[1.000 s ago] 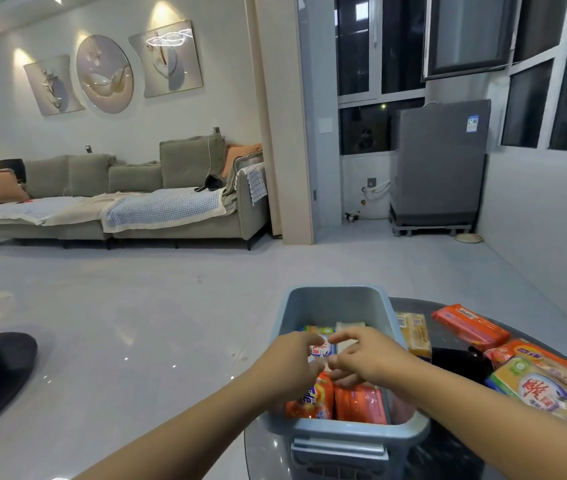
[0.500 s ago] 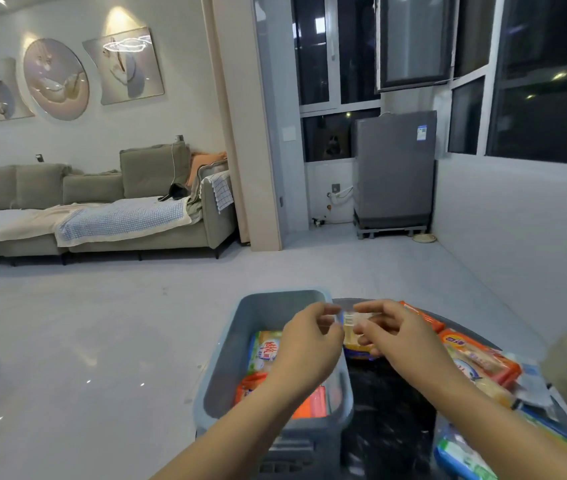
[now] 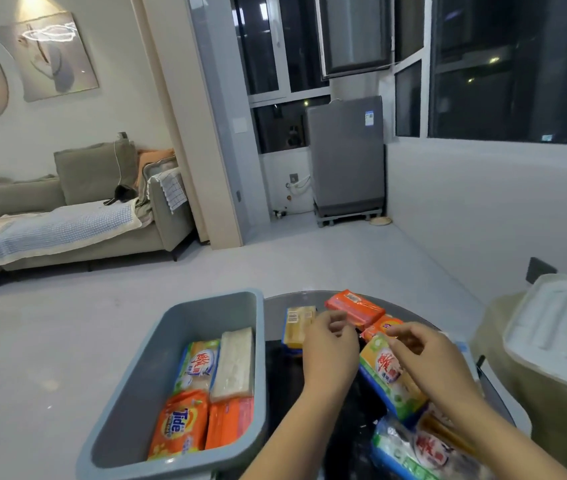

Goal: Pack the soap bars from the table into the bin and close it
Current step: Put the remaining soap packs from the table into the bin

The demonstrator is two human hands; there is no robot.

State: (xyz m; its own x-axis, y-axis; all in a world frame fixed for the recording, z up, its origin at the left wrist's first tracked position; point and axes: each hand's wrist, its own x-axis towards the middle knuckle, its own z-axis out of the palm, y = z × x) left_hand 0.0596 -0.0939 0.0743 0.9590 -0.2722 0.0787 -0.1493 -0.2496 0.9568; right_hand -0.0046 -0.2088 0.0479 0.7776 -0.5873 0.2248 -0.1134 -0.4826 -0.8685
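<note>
Four soap bars point(image 3: 206, 393) lie in the grey bin point(image 3: 143, 375); more wait on the dark table point(image 3: 296, 386). I judge I'm mid-packing: my left hand point(image 3: 327, 344) and right hand point(image 3: 424, 355) hover half-curled, empty, needing the next bar.

The grey-blue plastic bin point(image 3: 143, 382) sits open at lower centre-left of the frame, no lid on it. Four wrapped soap bars lie flat along its right side: an orange Tide bar point(image 3: 178, 424) nearest, a plain orange bar point(image 3: 229, 422) beside it, a green-and-white bar point(image 3: 197, 365) and a pale bar point(image 3: 234, 363) behind them. To the right of the bin, on the dark round bench point(image 3: 285, 386), lie more bars: a yellow bar point(image 3: 296, 323), an orange-red bar point(image 3: 354, 308) and a green-and-orange bar point(image 3: 387, 375).
</note>
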